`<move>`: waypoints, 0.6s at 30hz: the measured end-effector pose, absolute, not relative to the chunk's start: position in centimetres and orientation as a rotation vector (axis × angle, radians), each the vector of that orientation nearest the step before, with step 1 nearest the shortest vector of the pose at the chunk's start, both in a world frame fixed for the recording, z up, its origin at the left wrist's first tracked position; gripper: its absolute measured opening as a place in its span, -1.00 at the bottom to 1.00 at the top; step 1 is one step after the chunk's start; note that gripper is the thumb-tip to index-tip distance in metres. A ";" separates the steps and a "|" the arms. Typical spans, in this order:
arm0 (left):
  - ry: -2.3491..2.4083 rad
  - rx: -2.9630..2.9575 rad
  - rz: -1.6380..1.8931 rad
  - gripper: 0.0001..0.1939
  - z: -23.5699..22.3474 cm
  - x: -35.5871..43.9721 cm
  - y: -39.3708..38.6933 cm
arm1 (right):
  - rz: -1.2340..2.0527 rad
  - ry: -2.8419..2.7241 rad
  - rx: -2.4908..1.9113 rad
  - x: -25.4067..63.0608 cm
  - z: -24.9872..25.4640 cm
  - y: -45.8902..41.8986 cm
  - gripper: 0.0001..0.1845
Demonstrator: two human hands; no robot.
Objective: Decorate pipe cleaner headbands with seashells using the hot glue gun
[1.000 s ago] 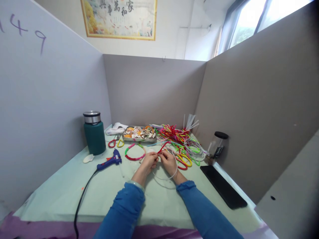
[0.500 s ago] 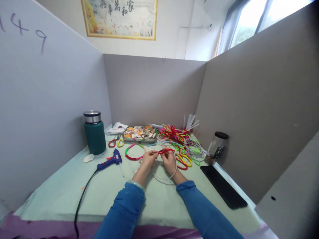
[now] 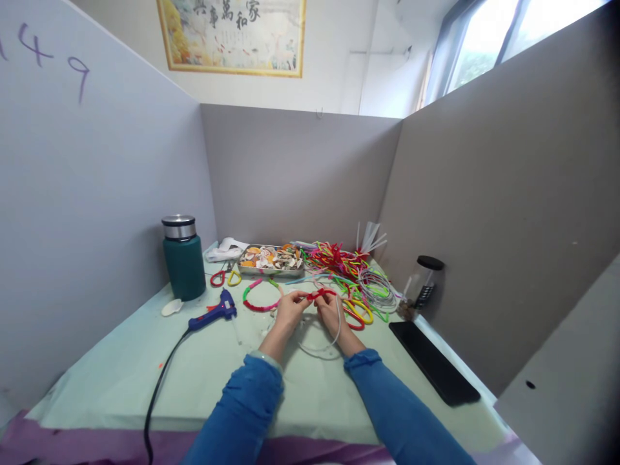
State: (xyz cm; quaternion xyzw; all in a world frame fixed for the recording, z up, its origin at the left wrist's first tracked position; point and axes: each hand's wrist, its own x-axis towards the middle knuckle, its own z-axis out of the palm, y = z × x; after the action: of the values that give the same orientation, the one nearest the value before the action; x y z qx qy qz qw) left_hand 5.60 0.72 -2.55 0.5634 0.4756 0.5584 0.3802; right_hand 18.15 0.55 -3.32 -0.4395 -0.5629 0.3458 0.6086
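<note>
I have the left hand (image 3: 290,311) and right hand (image 3: 330,314) both pinching a fuzzy red pipe cleaner (image 3: 326,292) between them, its long axis crosswise and nearly level, over a pale green tablecloth (image 3: 310,397), a thin white cord (image 3: 338,321) looping down past the right hand. Grey upright partitions (image 3: 300,174) enclose it, the left one bearing a handwritten purple "49" (image 3: 36,50) after a cropped stroke; beyond, a gold-bordered poster (image 3: 237,48) on the white wall (image 3: 334,51) shows 家, 和, 萬 and 事.
</note>
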 end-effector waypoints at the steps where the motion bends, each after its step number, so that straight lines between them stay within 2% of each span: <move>1: 1.223 1.457 1.423 -0.73 -2.5 5.6 0.7 | 0.828 -1.280 -0.989 18.1 -3.3 0.5 -0.71; 11: 1.219 1.197 1.251 -0.66 -1.0 5.5 -0.7 | 0.967 -1.300 -0.851 18.5 -3.1 0.3 -0.68; 18: 1.050 1.044 1.184 -0.69 -0.5 5.4 -1.3 | 1.044 -1.290 -0.835 18.4 -2.5 -0.3 -0.68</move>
State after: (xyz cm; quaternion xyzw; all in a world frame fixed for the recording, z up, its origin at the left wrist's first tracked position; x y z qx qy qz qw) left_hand 5.36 -1.25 -0.53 0.4471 0.4498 0.5074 0.5834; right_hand 18.42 -0.35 -2.51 -0.3599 -0.5560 0.4502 0.5989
